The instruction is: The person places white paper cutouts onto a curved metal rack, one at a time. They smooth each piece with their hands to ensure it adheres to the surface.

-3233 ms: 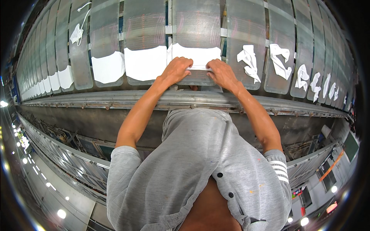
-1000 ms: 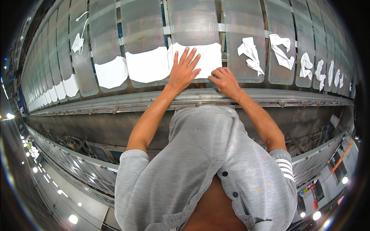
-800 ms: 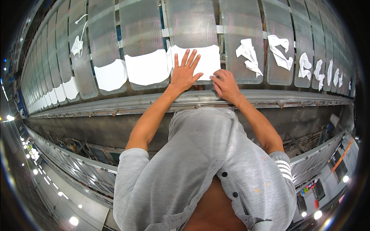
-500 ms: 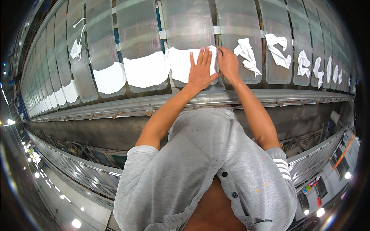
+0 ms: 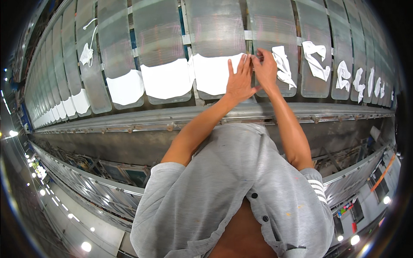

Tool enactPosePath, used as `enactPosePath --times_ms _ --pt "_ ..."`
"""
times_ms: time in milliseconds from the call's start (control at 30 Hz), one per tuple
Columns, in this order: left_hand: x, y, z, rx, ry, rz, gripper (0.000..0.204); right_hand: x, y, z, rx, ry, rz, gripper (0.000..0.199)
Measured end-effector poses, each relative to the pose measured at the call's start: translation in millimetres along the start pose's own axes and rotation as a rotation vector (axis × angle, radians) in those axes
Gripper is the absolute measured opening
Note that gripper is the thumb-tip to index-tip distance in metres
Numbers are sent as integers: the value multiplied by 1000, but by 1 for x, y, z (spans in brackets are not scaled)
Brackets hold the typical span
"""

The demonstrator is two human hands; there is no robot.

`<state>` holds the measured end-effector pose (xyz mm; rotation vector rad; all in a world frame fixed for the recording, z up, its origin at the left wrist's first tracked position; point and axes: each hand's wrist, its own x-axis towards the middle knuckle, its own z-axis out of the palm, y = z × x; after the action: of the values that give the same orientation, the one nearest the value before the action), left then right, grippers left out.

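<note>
A white cut fabric piece point(image 5: 211, 75) lies flat on the near end of a grey board point(image 5: 217, 26) in front of me. My left hand point(image 5: 240, 81) rests palm down on its right part, fingers stretched out. Beside it, at the fabric's right edge, is my right hand point(image 5: 266, 71), with bent fingers and the thumb apart from the index finger. I see nothing held in it. Just right of that hand, a crumpled white cloth point(image 5: 284, 69) sits on the neighbouring board. The right edge of the flat piece is partly covered by my hands.
Long grey boards stand side by side in a curved row. Flat white pieces point(image 5: 167, 79) lie on boards to the left, crumpled ones point(image 5: 316, 60) to the right. A white cloth with a cord point(image 5: 87, 54) lies further left. A metal rail point(image 5: 193, 118) runs along the near side.
My left hand has slid right across the fabric toward its right edge. My right hand has shifted slightly right, its fingers a little more raised. The whole view has moved a little.
</note>
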<state>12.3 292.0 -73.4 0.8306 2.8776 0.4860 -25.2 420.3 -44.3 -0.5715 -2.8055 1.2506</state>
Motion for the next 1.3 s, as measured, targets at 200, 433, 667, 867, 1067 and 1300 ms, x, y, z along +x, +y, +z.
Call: enactPosePath --times_ms 200,433,667,867,1067,1300 --pt "-10 -18 -12 -184 -44 -115 105 -34 22 -19 68 60 -53 30" --pt "-86 -86 -39 41 24 -350 102 -90 47 -24 32 101 -75 25" --pt "-82 -89 -34 63 62 -322 102 -148 37 -16 38 121 -130 18" --pt "-89 -84 -17 -9 81 -375 102 -165 51 -24 -45 -22 -303 22" --pt "-67 -65 -38 -22 18 -484 84 -151 69 -31 11 -23 -273 22" --pt "8 33 -4 -329 470 -169 68 -110 92 -77 35 80 -369 14"
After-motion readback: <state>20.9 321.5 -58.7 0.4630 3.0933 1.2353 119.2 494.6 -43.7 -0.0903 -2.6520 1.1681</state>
